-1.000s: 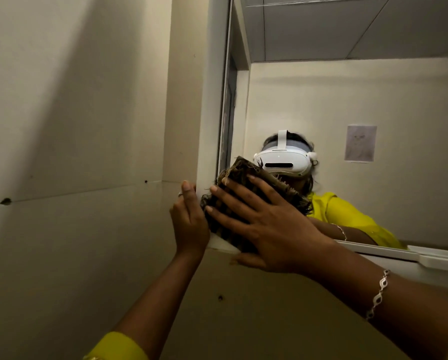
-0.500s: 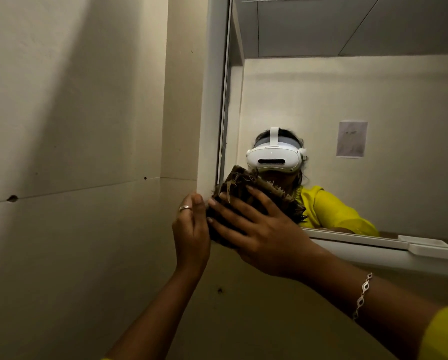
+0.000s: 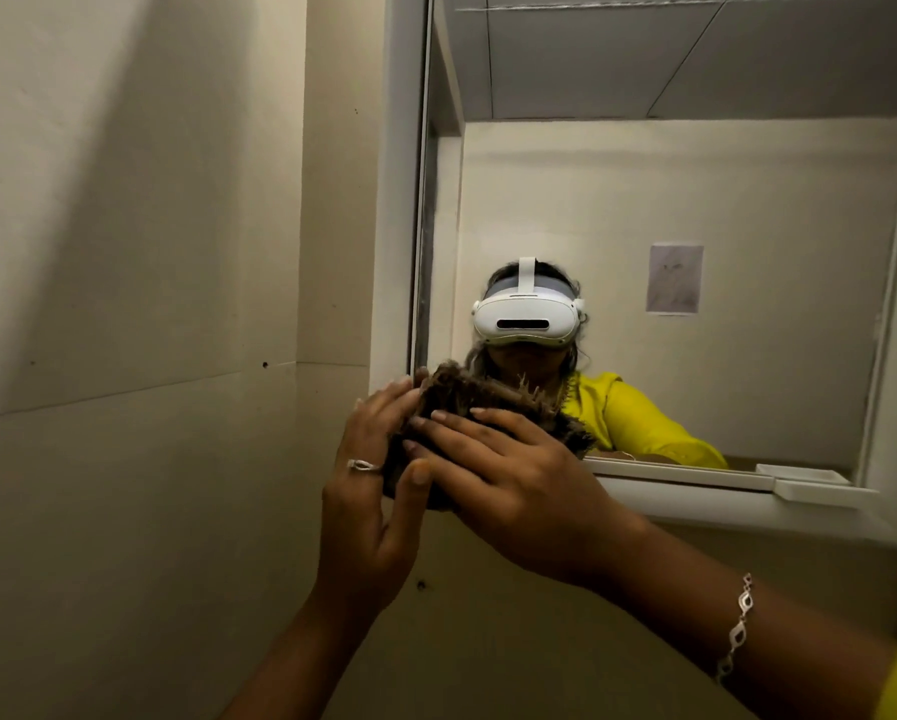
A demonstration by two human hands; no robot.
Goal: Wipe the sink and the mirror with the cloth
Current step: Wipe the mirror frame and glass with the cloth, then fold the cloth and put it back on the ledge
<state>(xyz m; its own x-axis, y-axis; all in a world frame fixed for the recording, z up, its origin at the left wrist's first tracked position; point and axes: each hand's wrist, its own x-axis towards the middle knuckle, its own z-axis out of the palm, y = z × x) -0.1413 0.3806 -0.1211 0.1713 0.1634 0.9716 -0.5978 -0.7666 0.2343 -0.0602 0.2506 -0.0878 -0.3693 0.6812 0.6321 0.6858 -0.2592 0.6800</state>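
Observation:
A dark brown, frayed cloth (image 3: 467,394) sits bunched at the lower left corner of the mirror (image 3: 695,189). My right hand (image 3: 508,485) lies over it, fingers spread fairly straight and pressing it toward the glass. My left hand (image 3: 368,491), with a ring on it, takes the cloth's left edge between its raised thumb and its fingers. The mirror reflects a person in a yellow top with a white headset. The sink is out of view.
The mirror has a white frame (image 3: 399,200) and a narrow white ledge (image 3: 820,488) along its bottom right. Beige wall panels (image 3: 124,304) close in on the left and below, with small screw holes.
My left hand has left the mirror frame and moved right onto the cloth's edge, thumb now against it. My right hand and the cloth stay at the mirror's lower left corner.

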